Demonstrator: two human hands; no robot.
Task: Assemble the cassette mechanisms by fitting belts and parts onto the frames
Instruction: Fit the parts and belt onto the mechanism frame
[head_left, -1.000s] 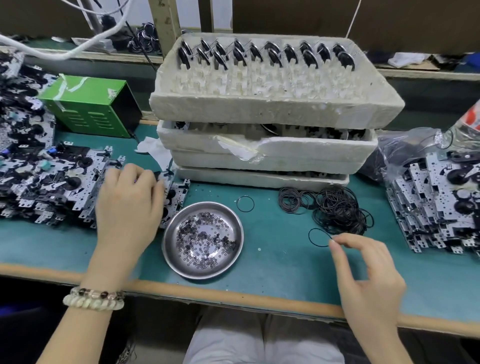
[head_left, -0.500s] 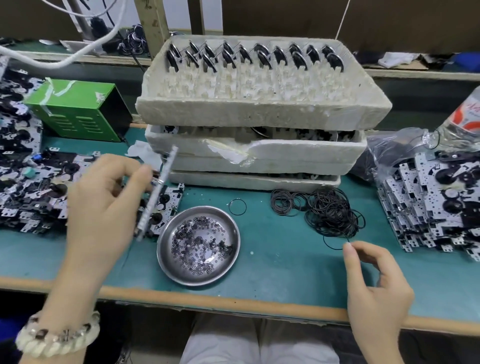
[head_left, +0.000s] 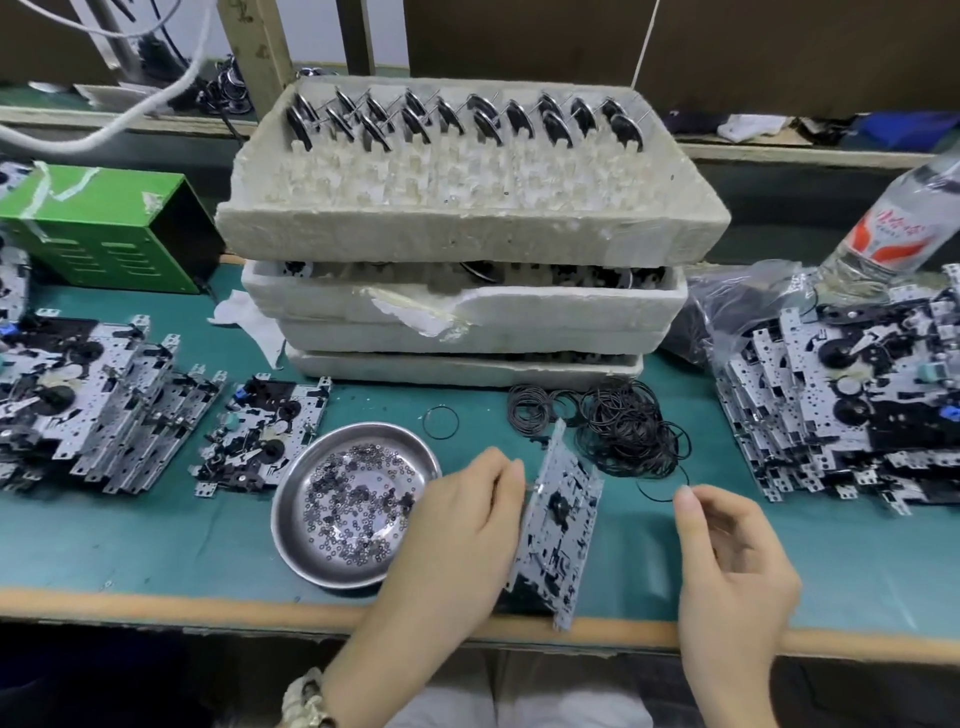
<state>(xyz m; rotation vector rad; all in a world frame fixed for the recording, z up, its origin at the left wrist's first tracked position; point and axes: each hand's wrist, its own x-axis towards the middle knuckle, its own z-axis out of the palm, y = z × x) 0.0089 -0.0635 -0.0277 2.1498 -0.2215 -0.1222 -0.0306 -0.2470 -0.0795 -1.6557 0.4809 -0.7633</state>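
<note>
My left hand (head_left: 457, 525) grips a metal cassette frame (head_left: 563, 525) by its left edge and holds it upright on edge near the table's front. My right hand (head_left: 727, 561) is to its right and pinches a thin black rubber belt (head_left: 657, 486) between thumb and forefinger. A tangled pile of black belts (head_left: 623, 431) lies just behind the frame. One more frame (head_left: 267, 434) lies flat left of the steel dish (head_left: 306, 512), which holds several small washers.
A stack of white foam trays (head_left: 467, 228) with flywheels stands at the back centre. Stacks of frames lie at the left (head_left: 78, 400) and at the right (head_left: 852, 395). A green metal box (head_left: 104, 228) sits back left, a plastic bottle (head_left: 893, 228) back right. A single belt (head_left: 440, 423) lies alone.
My left hand lifted a frame from the left pile and carried it right, past the dish, to the table's middle front. My right hand stayed by the belt pile with a belt.
</note>
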